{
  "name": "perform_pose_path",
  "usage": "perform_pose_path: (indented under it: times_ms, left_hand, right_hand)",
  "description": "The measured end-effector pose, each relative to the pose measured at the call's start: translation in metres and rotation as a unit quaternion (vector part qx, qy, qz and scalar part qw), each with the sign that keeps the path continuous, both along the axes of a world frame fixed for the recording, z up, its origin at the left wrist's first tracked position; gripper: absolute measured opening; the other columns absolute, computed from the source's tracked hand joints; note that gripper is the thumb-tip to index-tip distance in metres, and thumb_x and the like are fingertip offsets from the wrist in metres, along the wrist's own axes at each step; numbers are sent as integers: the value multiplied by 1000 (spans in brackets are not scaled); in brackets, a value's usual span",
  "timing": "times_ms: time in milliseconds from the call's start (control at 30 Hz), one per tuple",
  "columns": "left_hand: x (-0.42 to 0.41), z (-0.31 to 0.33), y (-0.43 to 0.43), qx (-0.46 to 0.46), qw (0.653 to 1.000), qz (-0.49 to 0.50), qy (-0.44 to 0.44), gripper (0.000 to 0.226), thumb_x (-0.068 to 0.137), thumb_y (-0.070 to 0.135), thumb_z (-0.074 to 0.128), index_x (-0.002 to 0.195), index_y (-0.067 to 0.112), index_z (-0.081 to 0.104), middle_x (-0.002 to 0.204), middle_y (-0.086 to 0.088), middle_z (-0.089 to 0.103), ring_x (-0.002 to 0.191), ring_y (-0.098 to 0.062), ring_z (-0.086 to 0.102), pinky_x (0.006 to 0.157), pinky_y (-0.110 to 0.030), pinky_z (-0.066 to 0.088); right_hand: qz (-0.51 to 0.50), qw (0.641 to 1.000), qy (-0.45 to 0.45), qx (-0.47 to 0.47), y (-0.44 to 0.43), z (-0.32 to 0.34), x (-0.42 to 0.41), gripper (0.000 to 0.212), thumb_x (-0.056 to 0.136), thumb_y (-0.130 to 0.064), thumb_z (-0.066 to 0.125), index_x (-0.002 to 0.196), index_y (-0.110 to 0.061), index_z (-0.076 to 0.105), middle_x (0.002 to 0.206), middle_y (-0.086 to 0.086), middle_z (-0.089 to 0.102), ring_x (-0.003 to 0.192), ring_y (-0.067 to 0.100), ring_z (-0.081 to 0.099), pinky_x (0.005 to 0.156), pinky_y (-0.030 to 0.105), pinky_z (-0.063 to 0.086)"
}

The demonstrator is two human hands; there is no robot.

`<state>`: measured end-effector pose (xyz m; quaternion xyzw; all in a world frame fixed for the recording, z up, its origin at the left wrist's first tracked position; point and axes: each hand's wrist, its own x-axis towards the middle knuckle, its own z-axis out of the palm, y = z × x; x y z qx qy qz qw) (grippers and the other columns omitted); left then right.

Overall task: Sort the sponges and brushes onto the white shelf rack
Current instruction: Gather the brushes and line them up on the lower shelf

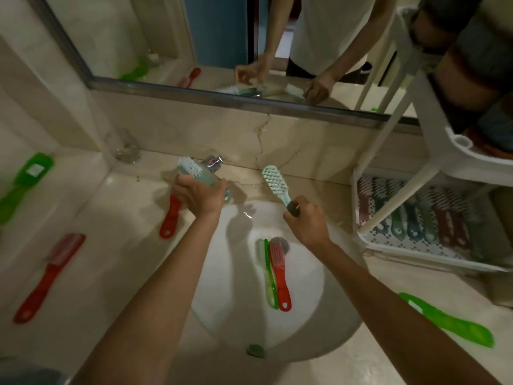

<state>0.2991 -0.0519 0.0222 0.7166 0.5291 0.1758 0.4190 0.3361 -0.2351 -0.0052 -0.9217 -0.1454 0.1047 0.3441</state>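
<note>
My left hand (198, 194) grips a pale green brush with white bristles (191, 168) just in front of the tap. My right hand (306, 222) holds a mint green brush (274, 182) by its dark handle, head pointing up and away over the sink. The white shelf rack (388, 245) stands at the right; several brushes lie in a row on its lower tier. A red brush (280, 273) and a green brush (269, 276) lie in the sink basin. Another red brush (170, 219) lies on the counter under my left hand.
A red brush (48, 276) and a green brush (25, 182) lie on the left counter, and a green brush (449, 320) on the right counter. A glass (123, 145) stands at the back left. The chrome tap (213, 162) and the mirror (222, 37) are behind the white sink (319, 315).
</note>
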Motion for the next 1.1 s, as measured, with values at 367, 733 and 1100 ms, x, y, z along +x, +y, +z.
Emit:
perform_pose_path:
  times_ms: [367,733,1100]
  left_hand:
    - [-10,-7,19,-42,997,-9,-65,52,79,7,63,125,-5,45,126,-22,57,113,-35,59,88,-34,47]
    - [-69,25,-42,100,979,-161,-79,32,85,-3,43,115,0,51,111,-18,58,102,-35,56,81,-37,46]
    - [-70,7,-171,58,902,-426,21,35,79,1,56,57,19,37,57,2,44,65,-22,45,56,-30,33]
  right_hand:
    - [-3,999,0,-35,-25,10,-25,18,87,-13,57,101,-2,60,106,14,66,73,15,50,48,13,29]
    - [2,997,-76,-26,-79,28,-38,14,81,-12,60,92,-3,62,92,14,68,79,27,63,69,33,52]
    - [-163,975,-124,-84,-214,11,-41,24,88,-15,51,101,5,55,103,28,61,91,42,60,71,42,46]
